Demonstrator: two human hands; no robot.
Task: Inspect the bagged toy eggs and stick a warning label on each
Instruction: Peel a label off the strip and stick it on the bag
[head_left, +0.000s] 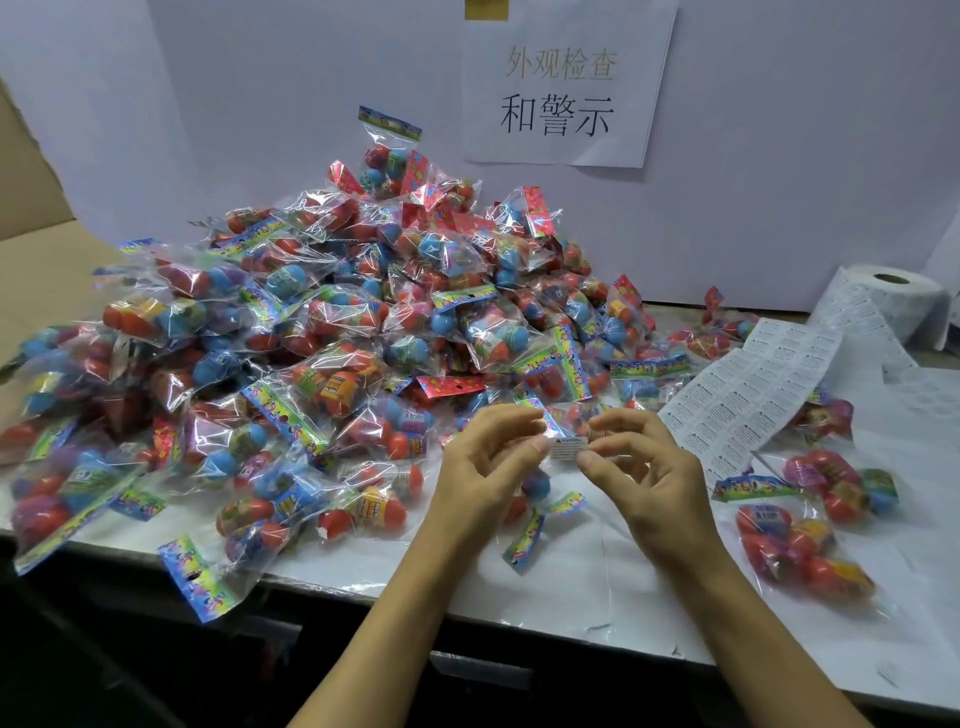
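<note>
A small white warning label (567, 447) is stretched between my hands above the table. My left hand (491, 457) pinches its left end and my right hand (641, 467) pinches its right end. Directly beneath the label lies a clear bag of toy eggs (537, 493) with a colourful header card, partly hidden by my hands. A big heap of bagged toy eggs (322, 338) fills the left and middle of the table. A strip of label sheet (753, 395) runs from a roll of labels (893, 296) at the right.
A few bags of eggs (810, 530) lie apart at the right on the white table (571, 587). A paper sign with printed characters (563, 88) hangs on the back wall. Cardboard (31, 218) stands at the far left. The table's front edge runs below my forearms.
</note>
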